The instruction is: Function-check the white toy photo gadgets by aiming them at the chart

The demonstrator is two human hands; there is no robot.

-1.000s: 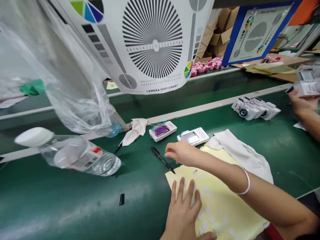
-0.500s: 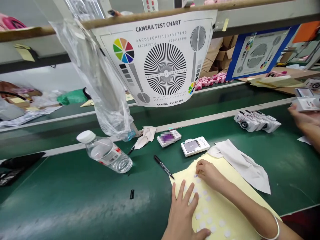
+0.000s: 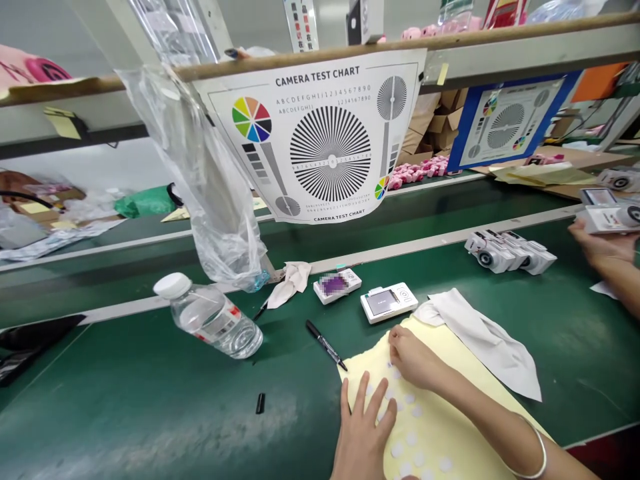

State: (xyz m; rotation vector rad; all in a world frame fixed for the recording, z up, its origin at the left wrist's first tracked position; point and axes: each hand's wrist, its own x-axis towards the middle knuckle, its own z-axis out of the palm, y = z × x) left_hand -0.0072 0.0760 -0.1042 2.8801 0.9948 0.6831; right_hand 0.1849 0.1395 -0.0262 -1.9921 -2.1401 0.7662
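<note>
Working at the sheet's upper edge, the right hand (image 3: 413,357) has its fingertips drawn narrowly together; cannot tell whether anything is between them. Left hand (image 3: 363,427) is spread wide, palm down on the yellow sheet (image 3: 445,427), which lies on the green bench (image 3: 165,420) and carries white round stickers (image 3: 411,438). Step in hand, as judged: picking at a small sticker. The next move seems to call for a fine pinch, sheet kept flat. Black marker pen (image 3: 327,345) lies beside the sheet's corner; white digital camera (image 3: 389,303) just beyond, screen up, its text too small to read. Legible: "CAMERA TEST CHART" at top and bottom of the hanging chart (image 3: 330,147), with "ABCDEFGHIJ" and "1234567890" rows. Water bottle (image 3: 217,317) label: red patch, wording unreadable. Blue-bordered chart (image 3: 510,123): lettering too small. Hanging sign (image 3: 301,27): red and black Chinese characters.
</note>
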